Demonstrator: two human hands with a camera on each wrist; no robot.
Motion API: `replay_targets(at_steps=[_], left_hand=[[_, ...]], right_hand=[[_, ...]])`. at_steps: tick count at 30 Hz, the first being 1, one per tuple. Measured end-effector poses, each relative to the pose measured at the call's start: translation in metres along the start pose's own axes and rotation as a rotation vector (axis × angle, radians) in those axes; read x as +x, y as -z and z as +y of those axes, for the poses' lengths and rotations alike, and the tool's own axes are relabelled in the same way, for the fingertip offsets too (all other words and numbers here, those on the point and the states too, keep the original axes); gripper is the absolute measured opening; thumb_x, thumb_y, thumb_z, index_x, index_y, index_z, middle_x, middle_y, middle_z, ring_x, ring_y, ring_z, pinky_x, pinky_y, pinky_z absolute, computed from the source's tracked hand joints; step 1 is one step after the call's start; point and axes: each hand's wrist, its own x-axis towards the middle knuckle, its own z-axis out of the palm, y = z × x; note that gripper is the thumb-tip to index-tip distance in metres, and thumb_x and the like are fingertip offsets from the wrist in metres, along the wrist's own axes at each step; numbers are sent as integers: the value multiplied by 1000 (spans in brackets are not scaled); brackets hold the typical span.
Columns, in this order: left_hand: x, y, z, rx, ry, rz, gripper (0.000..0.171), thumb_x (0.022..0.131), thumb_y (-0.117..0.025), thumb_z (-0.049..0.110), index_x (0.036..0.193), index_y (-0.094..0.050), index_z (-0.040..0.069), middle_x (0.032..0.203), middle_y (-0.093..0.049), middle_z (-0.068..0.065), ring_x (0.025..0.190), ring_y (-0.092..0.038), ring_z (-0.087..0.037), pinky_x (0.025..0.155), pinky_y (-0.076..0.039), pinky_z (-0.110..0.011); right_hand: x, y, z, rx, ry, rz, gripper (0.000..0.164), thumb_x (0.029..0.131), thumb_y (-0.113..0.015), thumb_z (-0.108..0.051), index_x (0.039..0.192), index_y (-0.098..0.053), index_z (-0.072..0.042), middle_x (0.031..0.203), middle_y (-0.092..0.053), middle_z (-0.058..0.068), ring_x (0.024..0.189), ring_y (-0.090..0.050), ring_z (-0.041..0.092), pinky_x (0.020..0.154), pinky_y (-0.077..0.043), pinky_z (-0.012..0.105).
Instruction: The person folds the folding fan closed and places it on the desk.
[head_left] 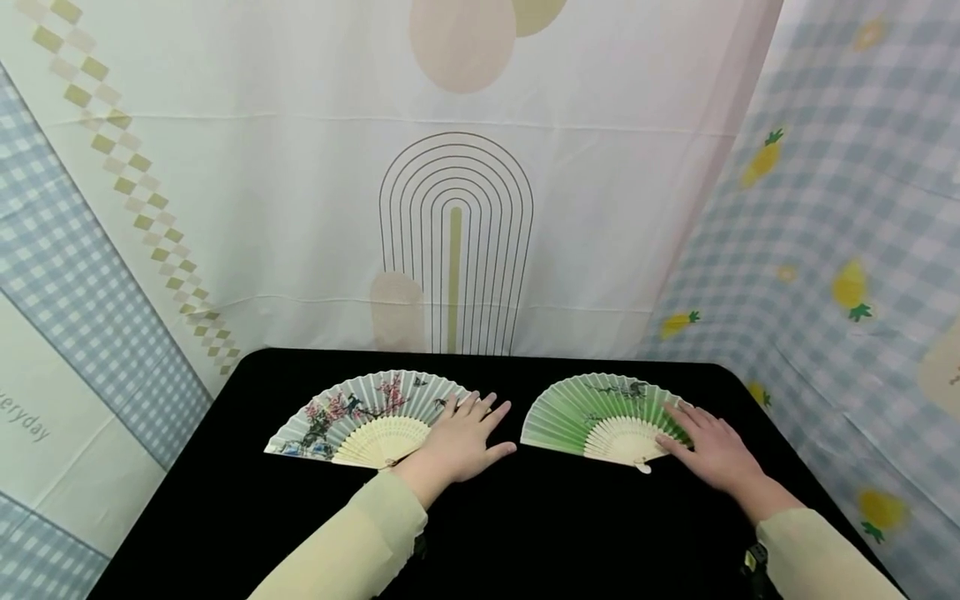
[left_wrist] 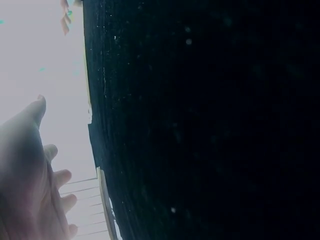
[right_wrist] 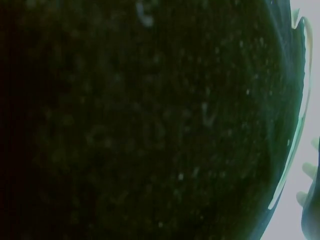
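Two folding fans lie spread side by side on a black table. The left one, a white folding fan (head_left: 375,400) with pink blossoms and dark branches, has pale slats. My left hand (head_left: 461,440) is over its right end, fingers straight and spread, covering part of it. A green folding fan (head_left: 577,408) with a dark painted pattern lies to the right. Over that fan's right end is my right hand (head_left: 712,446), its fingers extended. In the left wrist view the left hand (left_wrist: 30,185) shows at the lower left; fingertips of the right hand (right_wrist: 311,195) show at the right edge.
The black table (head_left: 585,533) has rounded far corners. A pale printed cloth (head_left: 300,208) hangs behind it, and a blue checked cloth with pineapples (head_left: 810,250) hangs along the right side. Another checked cloth (head_left: 75,208) is on the left.
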Motion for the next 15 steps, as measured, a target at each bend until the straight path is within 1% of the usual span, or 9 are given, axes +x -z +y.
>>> replay_targets(at_steps=[4,8,11,15], left_hand=[[5,0,1,-6,-1,-22,76,99,-30,68,160,-19,25,165,-18,-6,151,-14,-31,120,-9,-57],[8,1,3,-19,5,-45,74,100,-32,66,160,-19,24,165,-17,-7,151,-13,-32,121,-9,-56],[10,1,4,-7,16,-52,74,100,-33,65,160,-20,24,165,-17,-7,151,-13,-32,121,-10,-56],[16,-3,5,38,37,-44,74,100,-33,66,160,-21,25,165,-17,-6,151,-13,-30,121,-10,-56]], right_hand=[[-1,1,8,-12,-18,-6,80,98,-46,-62,156,-32,-8,157,-25,28,137,-23,56,103,-16,76],[-1,2,14,8,-26,-19,80,99,-46,-61,156,-30,-7,156,-24,29,137,-23,56,103,-16,77],[-1,2,18,18,-29,-28,80,99,-45,-60,157,-28,-8,156,-24,30,137,-23,56,102,-17,77],[-3,2,22,20,-34,-18,79,99,-46,-60,157,-29,-7,156,-24,30,137,-23,56,101,-19,76]])
